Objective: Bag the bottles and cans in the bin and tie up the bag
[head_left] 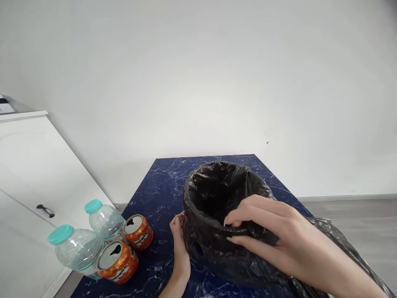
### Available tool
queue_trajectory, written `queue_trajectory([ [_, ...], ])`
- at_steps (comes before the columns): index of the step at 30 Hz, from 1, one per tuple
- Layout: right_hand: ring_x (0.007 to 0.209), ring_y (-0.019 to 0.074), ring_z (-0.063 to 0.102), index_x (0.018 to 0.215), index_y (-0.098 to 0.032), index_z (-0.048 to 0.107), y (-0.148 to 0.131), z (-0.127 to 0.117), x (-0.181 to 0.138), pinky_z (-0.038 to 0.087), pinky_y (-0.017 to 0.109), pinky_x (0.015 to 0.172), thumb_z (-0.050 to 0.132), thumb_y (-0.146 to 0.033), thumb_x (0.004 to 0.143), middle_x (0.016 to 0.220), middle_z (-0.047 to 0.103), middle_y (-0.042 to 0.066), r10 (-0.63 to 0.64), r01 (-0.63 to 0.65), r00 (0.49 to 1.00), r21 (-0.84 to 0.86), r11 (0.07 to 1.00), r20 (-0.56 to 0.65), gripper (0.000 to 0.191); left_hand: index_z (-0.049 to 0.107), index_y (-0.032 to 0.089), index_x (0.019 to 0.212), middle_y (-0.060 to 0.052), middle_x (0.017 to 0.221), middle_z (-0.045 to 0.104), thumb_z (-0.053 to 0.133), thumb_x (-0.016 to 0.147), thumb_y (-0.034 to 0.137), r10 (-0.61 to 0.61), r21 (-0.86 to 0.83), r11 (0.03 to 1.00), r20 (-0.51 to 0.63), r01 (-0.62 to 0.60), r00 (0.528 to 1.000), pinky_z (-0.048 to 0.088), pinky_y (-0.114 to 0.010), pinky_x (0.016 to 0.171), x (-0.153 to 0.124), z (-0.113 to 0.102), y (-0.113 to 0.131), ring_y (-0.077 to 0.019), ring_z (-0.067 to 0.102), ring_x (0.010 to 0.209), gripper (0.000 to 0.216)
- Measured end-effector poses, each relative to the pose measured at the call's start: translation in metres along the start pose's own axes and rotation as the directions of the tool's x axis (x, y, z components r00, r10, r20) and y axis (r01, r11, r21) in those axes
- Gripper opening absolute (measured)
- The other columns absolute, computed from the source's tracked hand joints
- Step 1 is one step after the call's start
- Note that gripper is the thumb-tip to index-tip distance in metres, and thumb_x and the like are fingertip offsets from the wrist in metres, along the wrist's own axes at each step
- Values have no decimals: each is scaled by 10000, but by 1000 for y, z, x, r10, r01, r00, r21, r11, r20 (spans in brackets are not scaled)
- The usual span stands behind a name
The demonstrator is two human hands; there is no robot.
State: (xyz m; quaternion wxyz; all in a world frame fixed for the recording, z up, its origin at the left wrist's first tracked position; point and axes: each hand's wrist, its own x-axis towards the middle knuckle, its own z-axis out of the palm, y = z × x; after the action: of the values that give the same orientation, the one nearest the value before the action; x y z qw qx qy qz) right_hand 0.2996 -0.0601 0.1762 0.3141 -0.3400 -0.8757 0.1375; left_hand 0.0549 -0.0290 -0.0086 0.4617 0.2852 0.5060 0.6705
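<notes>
A round trash bin lined with a black trash bag [217, 244] stands on the table, its mouth facing up and toward me. The bag is folded over the rim and covers the bin's outside. My right hand [273, 231] is closed at the near right rim, pinching the bag's edge with the fingers inside and the thumb outside. Against the left side of the bin, my left hand [180, 244] is held with curled fingers, partly hidden behind the bag. Loose black plastic [335, 236] trails off to the right, beneath my right forearm.
Two orange drink cans [138, 232] [118, 262] and two clear plastic bottles with turquoise caps [105, 219] [79, 248] stand at the left of the dark blue marbled table [164, 182]. A white cabinet [40, 165] is on the left; a white wall [198, 82] rises behind.
</notes>
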Motion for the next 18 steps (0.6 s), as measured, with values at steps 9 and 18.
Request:
queue_trajectory([
  [9,1138,256,746,1379,-346,602,-3,-10,-15,646,396,900,524,-539,1105,1251,755,39,68,-86,994,-239,967,-84,343,651,277,1268,-75,1333,717,604,944,770,-32,-76,996,53,36,998,506,-418,1145,-3,4,-1,-310,614,1379,592],
  [18,1201,321,754,1389,-257,605,-3,-4,-26,679,494,935,523,-517,1103,1221,802,61,-121,54,987,-484,873,-108,396,637,279,1286,-103,1462,664,587,937,803,-114,8,993,-19,114,993,480,-472,1206,-19,-16,4,-339,559,1464,632],
])
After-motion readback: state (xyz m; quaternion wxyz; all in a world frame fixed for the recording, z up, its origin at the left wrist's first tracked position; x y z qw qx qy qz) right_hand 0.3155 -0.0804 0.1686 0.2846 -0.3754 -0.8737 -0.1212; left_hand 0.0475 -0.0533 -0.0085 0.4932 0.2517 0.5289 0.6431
